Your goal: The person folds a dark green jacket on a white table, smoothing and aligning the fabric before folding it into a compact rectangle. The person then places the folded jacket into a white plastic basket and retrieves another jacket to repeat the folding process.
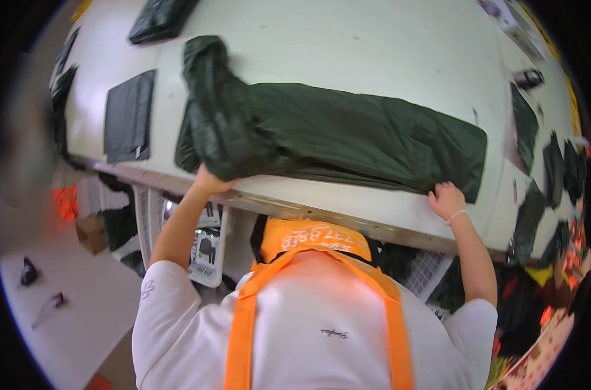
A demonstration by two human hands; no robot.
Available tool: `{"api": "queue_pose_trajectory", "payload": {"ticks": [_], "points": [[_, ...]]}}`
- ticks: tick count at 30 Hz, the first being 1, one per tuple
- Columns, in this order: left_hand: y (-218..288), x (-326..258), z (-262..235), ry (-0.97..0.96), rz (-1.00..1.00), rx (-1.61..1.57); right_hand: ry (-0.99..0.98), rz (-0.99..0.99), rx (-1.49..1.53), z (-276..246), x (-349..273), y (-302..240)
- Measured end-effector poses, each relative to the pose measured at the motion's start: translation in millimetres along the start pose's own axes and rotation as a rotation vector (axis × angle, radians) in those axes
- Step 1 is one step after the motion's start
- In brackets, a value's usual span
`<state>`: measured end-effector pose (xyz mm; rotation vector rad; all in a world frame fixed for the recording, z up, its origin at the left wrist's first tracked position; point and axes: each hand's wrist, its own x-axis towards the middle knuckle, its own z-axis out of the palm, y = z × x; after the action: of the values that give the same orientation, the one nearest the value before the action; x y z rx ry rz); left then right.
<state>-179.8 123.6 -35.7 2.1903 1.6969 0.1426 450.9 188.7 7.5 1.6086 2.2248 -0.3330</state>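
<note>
On dark garment [347,133]: both hands' gripping fingers [441,193]

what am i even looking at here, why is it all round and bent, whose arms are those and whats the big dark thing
This is one picture from a wide fisheye camera worn on a person's head, looking down. That lens bends straight edges and rounds the frame. No machine is at work: the two bare arms coming up from the lower edge belong to the wearer, who has a white shirt and orange straps.

In front is a pale work table. On it lies a long dark green garment, flat on the right and bunched up on the left. The left hand grips the bunched end at the table's near edge. The right hand rests with its fingers on the garment's right corner. A flat dark fabric piece lies further left, and more dark pieces lie along the table's right side.
</note>
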Motion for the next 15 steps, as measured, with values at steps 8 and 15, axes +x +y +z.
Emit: {"api": "queue_pose_trajectory", "payload": {"ticks": [8,15], "points": [[14,7,-22,0.121,0.105,-0.153,0.504,-0.525,0.121,-95,98,-199],[5,2,9,0.235,0.028,-0.208,0.523,-0.839,0.402,-225,234,-376]]}}
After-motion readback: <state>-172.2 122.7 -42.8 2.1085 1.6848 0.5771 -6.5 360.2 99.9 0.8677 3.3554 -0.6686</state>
